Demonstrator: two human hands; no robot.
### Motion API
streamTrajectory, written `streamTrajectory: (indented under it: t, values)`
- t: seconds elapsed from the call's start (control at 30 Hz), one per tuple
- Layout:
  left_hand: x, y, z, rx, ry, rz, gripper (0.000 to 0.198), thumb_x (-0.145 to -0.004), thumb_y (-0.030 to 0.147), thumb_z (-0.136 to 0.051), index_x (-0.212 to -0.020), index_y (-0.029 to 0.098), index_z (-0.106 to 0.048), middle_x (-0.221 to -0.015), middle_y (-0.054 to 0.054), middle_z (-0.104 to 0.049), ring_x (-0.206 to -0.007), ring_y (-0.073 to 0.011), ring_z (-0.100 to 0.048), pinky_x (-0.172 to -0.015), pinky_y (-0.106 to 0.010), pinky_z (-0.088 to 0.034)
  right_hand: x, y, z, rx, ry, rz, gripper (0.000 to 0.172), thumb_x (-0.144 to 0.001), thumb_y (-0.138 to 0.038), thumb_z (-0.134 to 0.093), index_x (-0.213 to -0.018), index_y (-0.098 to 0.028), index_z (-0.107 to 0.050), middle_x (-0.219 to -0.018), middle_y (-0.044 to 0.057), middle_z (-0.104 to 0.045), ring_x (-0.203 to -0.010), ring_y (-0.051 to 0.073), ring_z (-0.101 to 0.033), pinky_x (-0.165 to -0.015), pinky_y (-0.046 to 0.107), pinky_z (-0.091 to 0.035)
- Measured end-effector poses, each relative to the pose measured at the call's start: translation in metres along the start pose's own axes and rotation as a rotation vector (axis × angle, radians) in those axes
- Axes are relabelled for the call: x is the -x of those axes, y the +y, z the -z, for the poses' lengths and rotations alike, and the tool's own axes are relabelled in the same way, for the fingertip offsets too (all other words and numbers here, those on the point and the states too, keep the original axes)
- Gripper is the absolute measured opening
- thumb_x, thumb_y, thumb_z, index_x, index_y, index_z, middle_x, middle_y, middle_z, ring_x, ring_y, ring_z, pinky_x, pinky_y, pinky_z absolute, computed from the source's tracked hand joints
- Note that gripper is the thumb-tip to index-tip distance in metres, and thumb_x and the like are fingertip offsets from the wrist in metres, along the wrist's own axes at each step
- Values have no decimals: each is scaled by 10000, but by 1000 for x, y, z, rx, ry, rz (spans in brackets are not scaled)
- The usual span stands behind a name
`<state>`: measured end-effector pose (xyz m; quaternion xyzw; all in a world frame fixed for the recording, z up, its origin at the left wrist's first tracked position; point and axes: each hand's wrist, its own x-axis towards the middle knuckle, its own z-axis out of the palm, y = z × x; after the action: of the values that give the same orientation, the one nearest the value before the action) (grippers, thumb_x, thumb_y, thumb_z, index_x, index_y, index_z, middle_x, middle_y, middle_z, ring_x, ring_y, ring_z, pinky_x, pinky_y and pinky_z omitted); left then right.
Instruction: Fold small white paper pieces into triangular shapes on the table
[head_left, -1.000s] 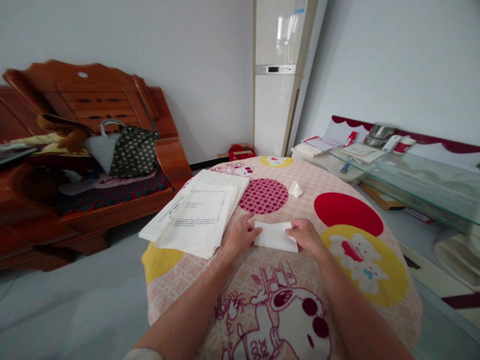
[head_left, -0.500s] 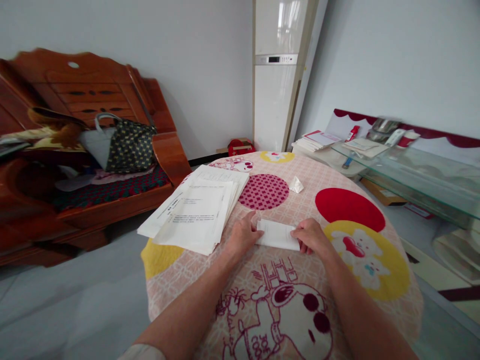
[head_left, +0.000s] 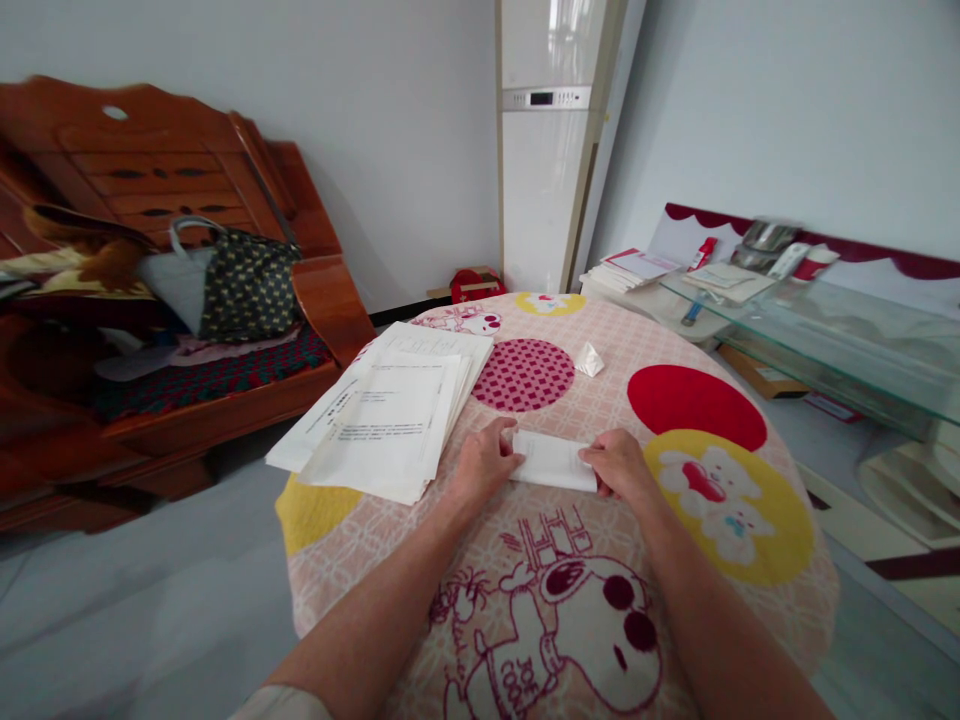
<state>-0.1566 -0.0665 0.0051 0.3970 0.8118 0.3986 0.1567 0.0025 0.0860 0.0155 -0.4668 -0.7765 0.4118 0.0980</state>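
Note:
A folded white paper (head_left: 551, 461) lies on the round table's patterned cloth (head_left: 697, 400). My left hand (head_left: 484, 465) pinches its left end with the fingers curled, thumb on top. My right hand (head_left: 619, 465) grips the right end the same way. A stack of printed sheets (head_left: 390, 420) lies just left of my left hand. A small folded paper shape (head_left: 589, 360) sits farther back on the cloth.
A wooden bench (head_left: 187, 300) with a dotted bag (head_left: 240, 285) stands to the left. A tall white air conditioner (head_left: 544, 150) stands behind the table. To the right a glass shelf (head_left: 840, 340) holds papers, a metal bowl and small items.
The paper strip looks narrower than a second ago, and both hands stay at its ends. The view has shifted slightly down and right.

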Motion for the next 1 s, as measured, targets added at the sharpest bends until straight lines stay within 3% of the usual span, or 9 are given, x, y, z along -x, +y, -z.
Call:
streamTrajectory:
  t: [0.1, 0.23, 0.47, 1.0]
  values:
    - [-1, 0, 1, 31, 9, -9, 389, -713, 58, -722, -1087, 158, -685, -657, 35, -658, -613, -140, -595, -651, -258, -421, 0, 2, 0, -41, -41, -54, 277, -757, -151, -673, -501, -182, -572, -335, 28, -549, -257, 156, -529, -249, 175, -284]
    - [-2, 0, 2, -5, 7, 10, 344, -717, 75, -731, -1044, 167, -677, -673, 35, -671, -623, -140, -598, -653, -258, -423, 0, 3, -1, 2, -24, -44, 239, -776, -168, -664, -546, -172, -599, -345, 32, -558, -271, 158, -540, -255, 178, -302]
    - [-1, 1, 2, -41, -17, 68, 373, -742, 97, -729, -1102, 158, -652, -716, 30, -690, -667, -145, -638, -666, -252, -439, -1, 3, 1, 107, -61, -64, 214, -864, -211, -612, -676, -124, -668, -372, 14, -560, -301, 129, -553, -295, 158, -342]
    - [-5, 5, 2, -75, 9, 132, 404, -734, 128, -771, -1119, 144, -651, -744, 8, -716, -705, -154, -667, -687, -253, -461, 2, -1, 3, 34, -86, -100, 231, -892, -163, -589, -665, -136, -617, -352, -15, -530, -283, 125, -528, -263, 164, -339]
